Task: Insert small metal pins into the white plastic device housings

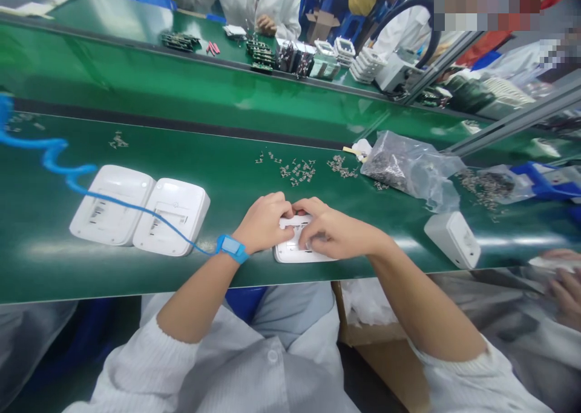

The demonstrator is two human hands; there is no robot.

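A white plastic housing [290, 254] lies on the green workbench in front of me, its recessed side up. My left hand [265, 220] holds its left and far edge, fingers curled over it. My right hand [336, 230] is bent over the recess, with thumb and fingers drawn together; whatever they may pinch is hidden. A blue wrist strap [232, 248] with a coiled blue cord [131, 205] is on my left wrist. Just beyond my hands are loose piles of small metal pieces [299, 171].
Two white housings [113, 225] [175, 243] lie to the left, under the cord; another housing [454, 240] stands on edge to the right. A clear plastic bag [408, 168] of metal pieces sits at the back right. Circuit boards [261, 56] line the raised far shelf, with a co-worker behind.
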